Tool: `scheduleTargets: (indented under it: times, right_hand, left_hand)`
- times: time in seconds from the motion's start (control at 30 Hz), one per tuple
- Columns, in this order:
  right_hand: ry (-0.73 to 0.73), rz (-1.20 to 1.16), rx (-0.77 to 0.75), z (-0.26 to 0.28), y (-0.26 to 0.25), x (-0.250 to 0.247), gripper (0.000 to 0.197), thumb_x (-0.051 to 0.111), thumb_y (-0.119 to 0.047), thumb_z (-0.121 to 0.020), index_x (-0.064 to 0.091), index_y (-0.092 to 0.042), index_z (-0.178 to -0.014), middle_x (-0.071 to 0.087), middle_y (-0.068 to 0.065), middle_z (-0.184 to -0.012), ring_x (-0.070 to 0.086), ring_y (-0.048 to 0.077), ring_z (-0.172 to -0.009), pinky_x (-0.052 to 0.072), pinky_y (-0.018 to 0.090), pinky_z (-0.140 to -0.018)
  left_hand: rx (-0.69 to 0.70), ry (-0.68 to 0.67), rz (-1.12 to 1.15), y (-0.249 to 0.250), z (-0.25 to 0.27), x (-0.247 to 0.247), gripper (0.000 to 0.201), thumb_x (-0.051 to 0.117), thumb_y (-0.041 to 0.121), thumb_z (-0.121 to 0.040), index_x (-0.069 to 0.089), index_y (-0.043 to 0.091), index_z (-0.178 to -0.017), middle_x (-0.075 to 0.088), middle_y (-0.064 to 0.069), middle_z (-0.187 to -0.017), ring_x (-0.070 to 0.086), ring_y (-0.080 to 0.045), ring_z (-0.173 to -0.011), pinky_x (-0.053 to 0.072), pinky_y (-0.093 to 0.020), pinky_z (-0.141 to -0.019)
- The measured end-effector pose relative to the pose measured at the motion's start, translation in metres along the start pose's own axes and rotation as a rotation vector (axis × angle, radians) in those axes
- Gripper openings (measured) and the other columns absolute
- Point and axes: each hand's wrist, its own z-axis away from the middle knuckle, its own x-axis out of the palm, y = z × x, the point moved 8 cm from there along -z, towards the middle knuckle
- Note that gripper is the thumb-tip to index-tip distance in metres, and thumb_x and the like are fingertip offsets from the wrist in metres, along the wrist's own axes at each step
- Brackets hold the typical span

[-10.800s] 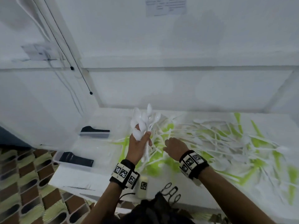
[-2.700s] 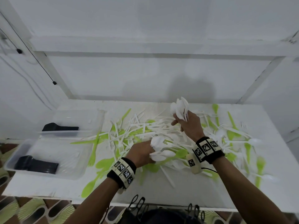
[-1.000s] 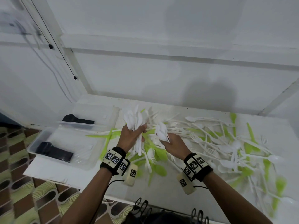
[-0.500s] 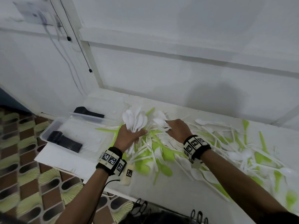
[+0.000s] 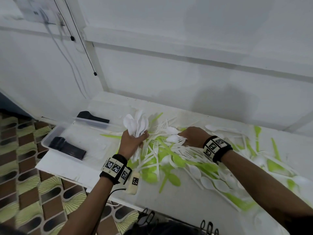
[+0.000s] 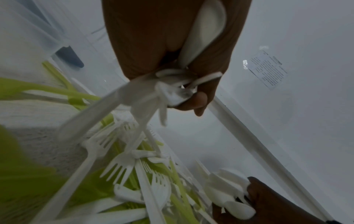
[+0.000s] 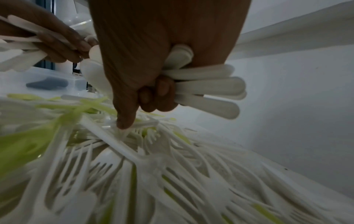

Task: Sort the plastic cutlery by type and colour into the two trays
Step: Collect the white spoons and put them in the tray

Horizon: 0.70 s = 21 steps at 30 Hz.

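Observation:
My left hand [image 5: 133, 141] grips a bunch of white spoons [image 5: 136, 123], bowls up, just right of the near tray [image 5: 50, 138]; its wrist view shows the handles [image 6: 172, 84] fanning out below the fist. My right hand [image 5: 191, 137] holds several white spoons [image 5: 172, 134] low over the mixed pile of white and green cutlery [image 5: 169, 160]. In the right wrist view the handles [image 7: 206, 89] stick out of its curled fingers and the index finger touches the pile [image 7: 134, 166]. Two clear trays, near and far [image 5: 94, 107], each hold black cutlery [image 5: 67, 147].
The white table [image 5: 177, 197] stands against a white wall, with cutlery strewn across to its right end [image 5: 271, 167]. The table's near edge and a patterned floor [image 5: 25, 184] lie to the left. Black cables [image 5: 79, 39] hang on the wall at the back left.
Across the earlier frames both hands gathered white spoons and came left toward the trays. In the last half second the right hand dropped lower onto the pile; the left bunch stayed upright.

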Motion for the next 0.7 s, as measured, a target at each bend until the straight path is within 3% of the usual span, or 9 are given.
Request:
scheduleTargets:
  times: [0.07,0.13,0.23,0.3,0.4,0.5,0.6,0.7]
  right_hand:
    - [0.019,0.024,-0.012,0.007,0.006,-0.002,0.041,0.065,-0.031,-0.093,0.064,-0.018,-0.132,0.066,0.005,-0.124,0.062,0.03,-0.115,0.049,0.038,-0.091]
    - [0.095,0.017,-0.025,0.013,0.011,-0.008,0.036,0.065,-0.023,-0.09,0.066,-0.014,-0.125,0.066,0.005,-0.117,0.065,0.033,-0.105,0.049,0.039,-0.08]
    - [0.161,0.031,-0.03,0.019,0.011,-0.011,0.033,0.069,-0.02,-0.085,0.067,-0.01,-0.116,0.065,0.007,-0.109,0.066,0.036,-0.093,0.045,0.039,-0.071]
    - [0.16,0.066,-0.081,0.02,0.001,-0.003,0.038,0.073,-0.02,-0.082,0.067,-0.011,-0.118,0.064,0.01,-0.114,0.067,0.038,-0.089,0.045,0.04,-0.067]
    - [0.161,0.088,-0.16,0.02,-0.012,0.01,0.04,0.074,-0.015,-0.079,0.07,-0.014,-0.118,0.066,0.009,-0.121,0.069,0.038,-0.075,0.044,0.038,-0.058]
    - [0.173,0.12,-0.177,0.019,-0.014,0.01,0.031,0.075,-0.017,-0.08,0.073,-0.014,-0.111,0.067,0.007,-0.122,0.069,0.037,-0.072,0.044,0.036,-0.056]
    - [0.15,0.15,-0.198,0.017,-0.014,0.004,0.03,0.074,-0.014,-0.081,0.073,-0.015,-0.111,0.069,0.005,-0.119,0.07,0.034,-0.083,0.048,0.036,-0.06]
    - [0.016,0.166,-0.116,0.015,-0.006,-0.002,0.035,0.062,-0.023,-0.093,0.066,-0.023,-0.127,0.066,0.004,-0.121,0.062,0.028,-0.113,0.046,0.034,-0.081]
  left_hand:
    - [0.001,-0.01,-0.001,-0.002,-0.002,0.002,0.011,0.079,0.003,-0.084,0.071,-0.002,-0.089,0.068,-0.011,-0.078,0.048,-0.024,-0.049,0.043,-0.027,-0.049]
    - [0.001,-0.04,-0.028,-0.005,-0.003,0.006,0.009,0.081,0.005,-0.084,0.072,0.002,-0.086,0.065,-0.016,-0.076,0.047,-0.025,-0.051,0.043,-0.029,-0.05]
    - [0.0,-0.07,-0.039,-0.003,-0.001,0.019,0.008,0.079,0.002,-0.085,0.071,0.001,-0.086,0.066,-0.007,-0.071,0.047,-0.024,-0.049,0.043,-0.028,-0.048]
    - [-0.01,-0.086,-0.016,0.0,0.002,0.027,0.008,0.077,-0.001,-0.085,0.07,-0.002,-0.089,0.067,0.001,-0.068,0.047,-0.018,-0.046,0.043,-0.027,-0.046]
    - [-0.01,-0.114,-0.006,0.002,0.004,0.035,0.008,0.076,-0.003,-0.085,0.07,-0.002,-0.09,0.068,0.002,-0.07,0.047,-0.015,-0.045,0.043,-0.026,-0.045]
    - [-0.005,-0.11,-0.012,0.002,0.006,0.034,0.007,0.077,-0.002,-0.085,0.071,0.001,-0.088,0.069,0.002,-0.07,0.047,-0.015,-0.045,0.043,-0.026,-0.045]
    - [-0.014,-0.09,-0.027,-0.002,0.006,0.029,0.007,0.078,0.001,-0.085,0.072,0.004,-0.085,0.07,0.0,-0.071,0.047,-0.018,-0.047,0.043,-0.026,-0.047]
    - [-0.015,-0.09,-0.036,-0.007,0.005,0.026,0.008,0.08,0.003,-0.084,0.073,0.007,-0.083,0.069,-0.004,-0.072,0.048,-0.021,-0.048,0.043,-0.027,-0.048]
